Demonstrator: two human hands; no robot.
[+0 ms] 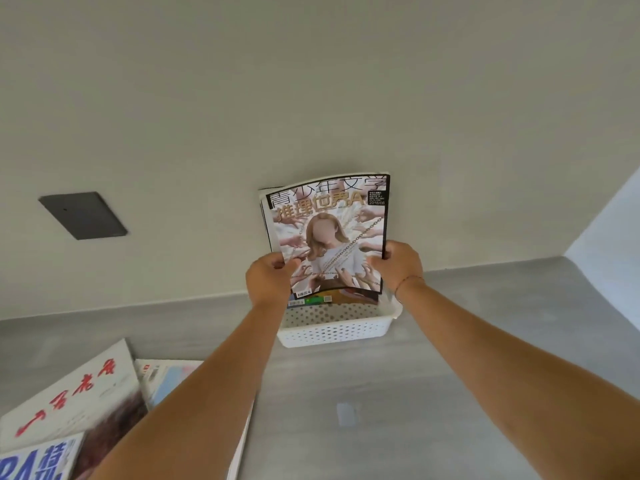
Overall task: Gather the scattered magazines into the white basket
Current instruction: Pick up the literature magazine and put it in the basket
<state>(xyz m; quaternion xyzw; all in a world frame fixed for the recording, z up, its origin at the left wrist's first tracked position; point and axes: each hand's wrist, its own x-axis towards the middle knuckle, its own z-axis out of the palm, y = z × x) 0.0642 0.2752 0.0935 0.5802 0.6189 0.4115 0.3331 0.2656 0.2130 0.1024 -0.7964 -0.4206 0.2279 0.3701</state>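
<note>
Three magazines lie overlapped at the near left of the grey counter (450, 393): a white cover with red brush script (74, 393), a blue-lettered one (38, 460), a pale one (166, 377) partly under the forearm. Farther on, the left hand (268, 280) and right hand (398, 266) pinch the lower edges of one upright, bowed, black-bordered magazine (329, 233) above one white perforated basket (332, 327), which holds further covers. One dark wall plate (83, 215) sits behind.

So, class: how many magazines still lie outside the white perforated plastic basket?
3, at lower left: a white one with red script, a blue-lettered one, and a pale one under the left arm. More may be hidden.
</note>
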